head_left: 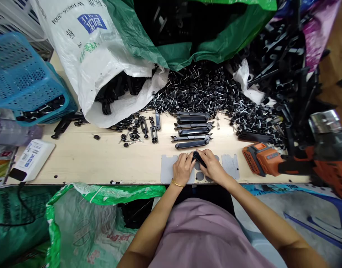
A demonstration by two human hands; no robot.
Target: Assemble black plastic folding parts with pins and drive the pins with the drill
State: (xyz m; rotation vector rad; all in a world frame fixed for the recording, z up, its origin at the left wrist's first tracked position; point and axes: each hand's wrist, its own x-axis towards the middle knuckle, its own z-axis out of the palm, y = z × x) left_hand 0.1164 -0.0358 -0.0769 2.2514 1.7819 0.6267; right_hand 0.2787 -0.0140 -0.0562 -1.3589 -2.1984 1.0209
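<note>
A small elongated black part (199,159) is held between my two hands, just above the table's front edge. My left hand (183,168) pinches its left end, with a thin bracelet at the wrist. My right hand (214,166) has its fingers closed round the other side; they hide some of the part. Flat grey plates with cut-outs (230,166) lie under and beside the hands. Just beyond, a row of several long black parts with forked ends (191,138) lies stacked on the wooden table (104,160).
A heap of black-headed metal pins (198,89) spreads behind the row. Farther back stand a white sack (104,56) and a green bag (173,56). An orange cordless drill (327,163) lies at right. Left are a blue basket (25,70) and a white box-shaped device (34,158).
</note>
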